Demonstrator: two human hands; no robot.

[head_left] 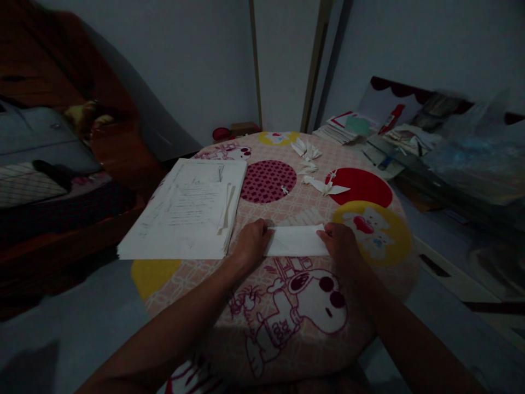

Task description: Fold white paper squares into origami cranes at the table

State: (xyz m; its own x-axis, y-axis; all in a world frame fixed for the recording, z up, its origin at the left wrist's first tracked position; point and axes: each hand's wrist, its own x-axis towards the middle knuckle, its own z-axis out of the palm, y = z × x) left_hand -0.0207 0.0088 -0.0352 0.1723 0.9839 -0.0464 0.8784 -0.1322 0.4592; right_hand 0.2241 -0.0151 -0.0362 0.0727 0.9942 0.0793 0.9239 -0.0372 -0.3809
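Your left hand point(253, 238) and right hand point(341, 239) pinch opposite ends of the white paper strip point(296, 241) between them; align its edges and tension it evenly, clear of the paper stack point(164, 232) left of your grip.

a home, shown by its cartoon tablecloth point(283, 323) and wooden furniture point(117, 145)
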